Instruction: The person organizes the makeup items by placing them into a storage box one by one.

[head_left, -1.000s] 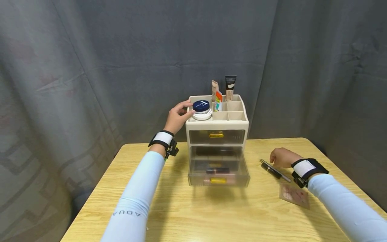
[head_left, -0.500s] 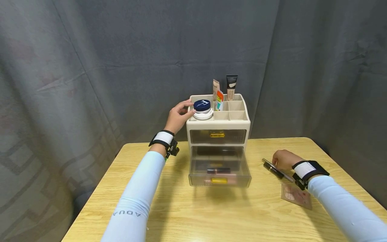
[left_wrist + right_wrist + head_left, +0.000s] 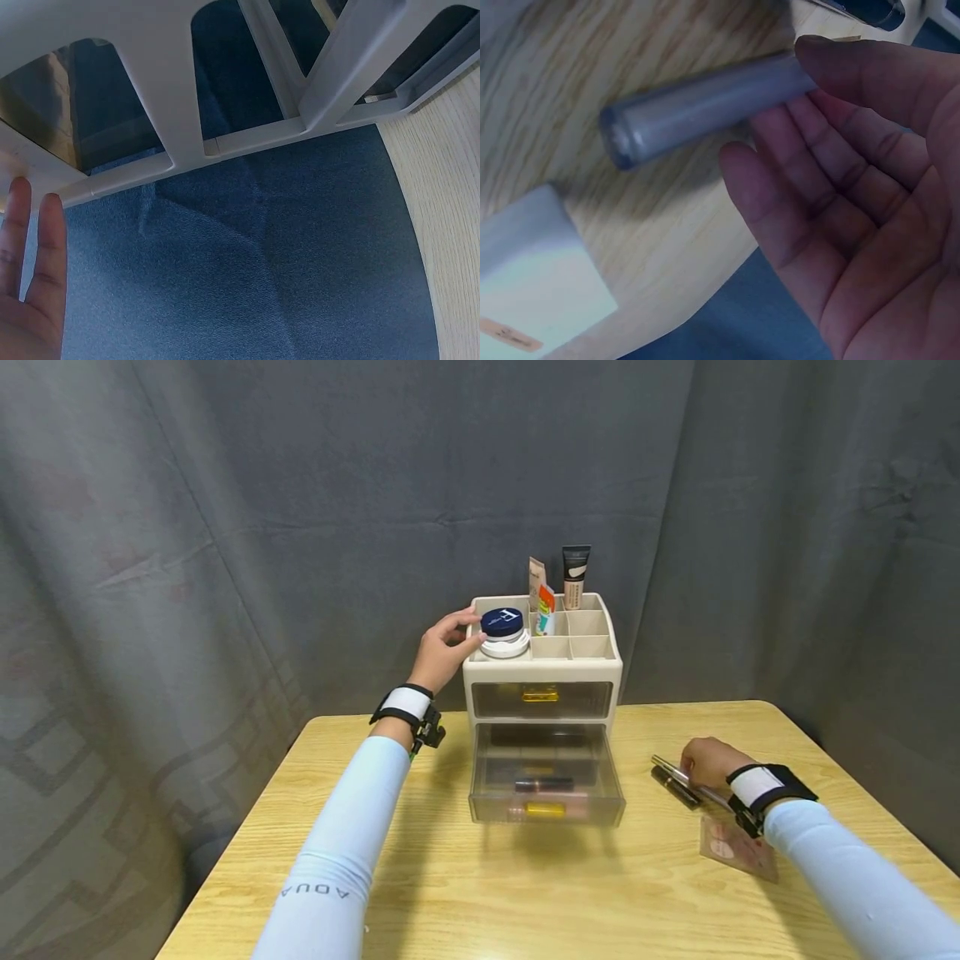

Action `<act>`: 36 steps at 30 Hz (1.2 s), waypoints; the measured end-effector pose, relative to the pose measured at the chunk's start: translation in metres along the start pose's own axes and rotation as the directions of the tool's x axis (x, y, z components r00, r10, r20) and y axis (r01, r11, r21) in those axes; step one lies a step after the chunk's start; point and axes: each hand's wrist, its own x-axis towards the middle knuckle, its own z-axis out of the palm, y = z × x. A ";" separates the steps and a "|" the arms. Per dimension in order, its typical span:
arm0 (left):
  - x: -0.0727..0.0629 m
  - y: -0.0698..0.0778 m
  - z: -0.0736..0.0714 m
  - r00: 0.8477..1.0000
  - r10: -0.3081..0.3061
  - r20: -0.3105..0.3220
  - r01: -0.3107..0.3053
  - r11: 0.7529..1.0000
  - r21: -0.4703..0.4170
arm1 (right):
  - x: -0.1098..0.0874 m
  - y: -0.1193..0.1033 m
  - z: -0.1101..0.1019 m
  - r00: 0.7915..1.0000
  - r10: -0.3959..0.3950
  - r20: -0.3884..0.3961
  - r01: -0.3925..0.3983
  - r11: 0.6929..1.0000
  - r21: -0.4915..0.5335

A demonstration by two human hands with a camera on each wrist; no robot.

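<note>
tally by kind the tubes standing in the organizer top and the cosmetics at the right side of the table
Tubes: 3 (beige black-capped plastic tube, pale beige tube, small orange-and-white tube)
Slim cylinders: 2 (silver cylinder, black cylinder)
Flat cases: 1 (pink rectangular case)
Total: 6

Mid-frame, an organizer stood at the far edge of the table, the curtain behind it. A jar sat in its top left compartment, right of the left hand, with tubes farther right. In the lower drawer lay a stick. At lower right, a pen lay in the right hand, a mascara just left, a packet below.
</note>
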 end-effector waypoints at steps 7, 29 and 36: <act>0.007 -0.026 0.002 1.000 -0.025 -0.011 0.026 0.999 0.027 | 0.001 0.006 0.003 1.000 -0.009 -0.014 0.009 1.000 0.018; 0.007 -0.025 0.002 0.999 -0.038 0.004 0.038 0.998 0.041 | -0.025 -0.011 -0.047 0.993 -0.034 -0.110 0.040 0.998 0.052; 0.008 -0.026 0.001 1.000 -0.013 -0.001 0.013 1.000 0.019 | -0.045 -0.054 -0.086 0.987 -0.105 -0.119 0.106 0.994 0.001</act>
